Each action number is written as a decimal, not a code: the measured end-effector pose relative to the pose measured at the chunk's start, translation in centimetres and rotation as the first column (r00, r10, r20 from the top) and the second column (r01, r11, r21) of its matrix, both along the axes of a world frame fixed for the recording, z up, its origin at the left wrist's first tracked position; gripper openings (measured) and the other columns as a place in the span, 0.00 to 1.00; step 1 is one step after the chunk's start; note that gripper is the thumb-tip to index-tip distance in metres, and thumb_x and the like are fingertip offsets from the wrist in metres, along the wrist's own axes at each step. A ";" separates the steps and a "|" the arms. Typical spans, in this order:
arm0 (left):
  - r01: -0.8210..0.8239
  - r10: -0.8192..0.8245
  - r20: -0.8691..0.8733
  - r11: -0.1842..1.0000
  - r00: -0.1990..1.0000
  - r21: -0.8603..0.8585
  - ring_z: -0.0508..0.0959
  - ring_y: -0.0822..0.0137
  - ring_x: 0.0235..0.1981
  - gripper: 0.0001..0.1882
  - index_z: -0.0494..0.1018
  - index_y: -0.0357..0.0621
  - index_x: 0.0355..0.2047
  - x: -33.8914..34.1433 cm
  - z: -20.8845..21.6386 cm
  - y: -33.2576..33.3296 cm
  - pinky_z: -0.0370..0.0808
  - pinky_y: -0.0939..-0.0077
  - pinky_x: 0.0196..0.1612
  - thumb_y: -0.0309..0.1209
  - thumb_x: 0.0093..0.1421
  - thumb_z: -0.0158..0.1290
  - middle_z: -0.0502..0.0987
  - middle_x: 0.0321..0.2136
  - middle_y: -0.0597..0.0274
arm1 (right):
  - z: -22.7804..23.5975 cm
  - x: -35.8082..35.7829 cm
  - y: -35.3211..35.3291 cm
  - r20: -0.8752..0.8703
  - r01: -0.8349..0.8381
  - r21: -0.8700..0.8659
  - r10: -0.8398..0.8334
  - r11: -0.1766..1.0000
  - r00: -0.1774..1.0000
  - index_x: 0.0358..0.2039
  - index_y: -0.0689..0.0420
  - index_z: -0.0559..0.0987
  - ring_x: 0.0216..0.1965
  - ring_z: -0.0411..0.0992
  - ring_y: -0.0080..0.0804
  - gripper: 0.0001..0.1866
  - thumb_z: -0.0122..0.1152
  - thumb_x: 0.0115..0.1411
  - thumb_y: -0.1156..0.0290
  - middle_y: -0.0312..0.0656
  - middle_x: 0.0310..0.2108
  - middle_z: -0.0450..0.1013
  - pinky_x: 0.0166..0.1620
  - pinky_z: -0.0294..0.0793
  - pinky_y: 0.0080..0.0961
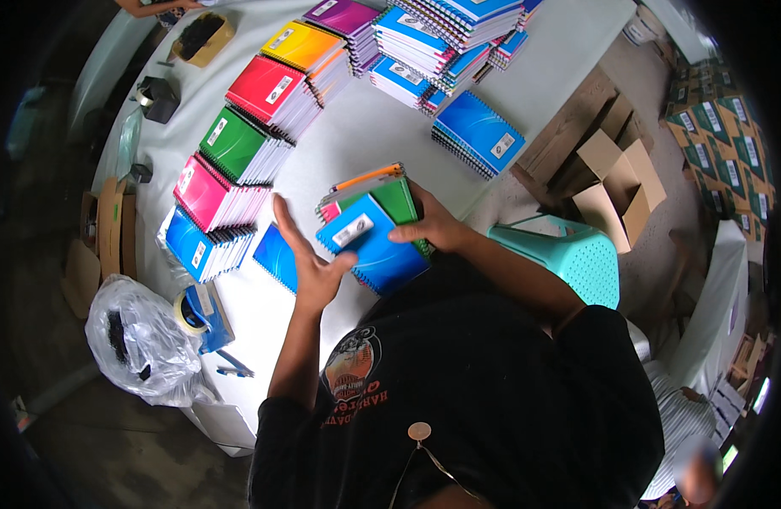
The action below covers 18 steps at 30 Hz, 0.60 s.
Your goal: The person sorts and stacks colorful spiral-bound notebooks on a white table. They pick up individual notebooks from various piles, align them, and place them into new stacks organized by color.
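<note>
A black shirt (492,373) is carrying a round orange-and-grey printed emblem (354,365) with lettering on its chest, and a round pendant (419,431) is hanging over it. The right forearm is reaching in from the lower right, and the right hand (437,222) is gripping a small pile of spiral notebooks by its right side, the thumb lying across the top cover. That top blue notebook (390,259) is tilting over the bench (356,119) and showing a white barcode label (352,229); a green notebook (397,202) and an orange-edged one (369,179) are peeking out beneath it. The left forearm is rising steeply, and the left hand (312,267) is opening wide, fingers pointing up and away, thumb spreading toward the held pile's left edge; whether it is touching cannot be told.

Just beside the left hand, another blue notebook (274,257) is lying on the bench. Farther left, labelled stacks are standing in a curving row: blue (189,242), pink (204,197), green (232,142), red (265,89), yellow (299,45) and purple (344,17). A separate blue stack (479,131) is resting near the bench's right edge, and taller blue stacks (416,38) are rising beyond it. White labels are marking the patterned cartons (721,140) at far right.
</note>
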<state>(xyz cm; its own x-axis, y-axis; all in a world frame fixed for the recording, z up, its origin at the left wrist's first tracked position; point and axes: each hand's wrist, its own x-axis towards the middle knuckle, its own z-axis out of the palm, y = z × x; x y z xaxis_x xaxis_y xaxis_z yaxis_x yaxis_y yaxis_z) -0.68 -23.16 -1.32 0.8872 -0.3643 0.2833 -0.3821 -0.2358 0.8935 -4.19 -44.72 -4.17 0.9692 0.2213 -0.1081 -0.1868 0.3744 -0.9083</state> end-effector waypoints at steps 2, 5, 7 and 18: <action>0.002 -0.155 -0.638 0.972 0.754 -0.235 0.51 0.58 0.62 0.56 0.39 0.37 0.61 -0.7 -0.5 -0.1 0.54 0.66 0.60 0.35 0.41 0.67 0.47 0.61 0.46 | -0.2 -0.4 0.1 0.176 0.014 -0.142 0.012 0.990 0.984 0.56 0.62 0.58 0.52 0.62 0.34 0.46 0.73 0.39 0.63 0.46 0.50 0.63 0.56 0.60 0.31; 0.119 -0.304 -0.548 0.930 0.780 -0.347 0.60 0.65 0.56 0.46 0.50 0.42 0.56 -1.0 -2.3 -0.8 0.60 0.71 0.57 0.26 0.39 0.65 0.58 0.53 0.54 | -2.3 -0.6 0.2 0.348 0.081 -0.249 0.011 0.965 0.937 0.55 0.58 0.59 0.52 0.61 0.34 0.46 0.75 0.36 0.64 0.44 0.49 0.60 0.55 0.60 0.30; 0.151 -0.261 -0.388 0.944 0.884 -0.292 0.62 0.65 0.53 0.45 0.51 0.43 0.55 -1.0 -3.7 -1.8 0.61 0.70 0.56 0.24 0.39 0.64 0.60 0.49 0.57 | -3.3 -1.0 0.5 0.370 0.118 -0.219 -0.029 0.969 0.928 0.54 0.56 0.59 0.52 0.60 0.34 0.46 0.76 0.35 0.64 0.43 0.48 0.60 0.55 0.60 0.31; 0.334 -0.326 -0.071 0.919 0.943 0.209 0.65 0.56 0.51 0.36 0.58 0.40 0.51 1.8 -10.3 -1.5 0.63 0.69 0.54 0.28 0.42 0.62 0.63 0.49 0.53 | -9.0 -0.1 1.0 0.457 0.308 -0.352 -0.125 0.884 0.881 0.49 0.55 0.61 0.48 0.63 0.35 0.42 0.76 0.34 0.66 0.44 0.45 0.64 0.51 0.62 0.29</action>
<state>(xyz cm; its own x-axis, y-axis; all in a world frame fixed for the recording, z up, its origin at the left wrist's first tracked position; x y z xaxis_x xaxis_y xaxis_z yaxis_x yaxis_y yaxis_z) 1.12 -24.67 -11.59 0.7140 -0.6867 0.1367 -0.4414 -0.2898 0.8493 -4.29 -43.76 -13.18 0.9607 0.0253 0.2765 0.2775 -0.0554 -0.9591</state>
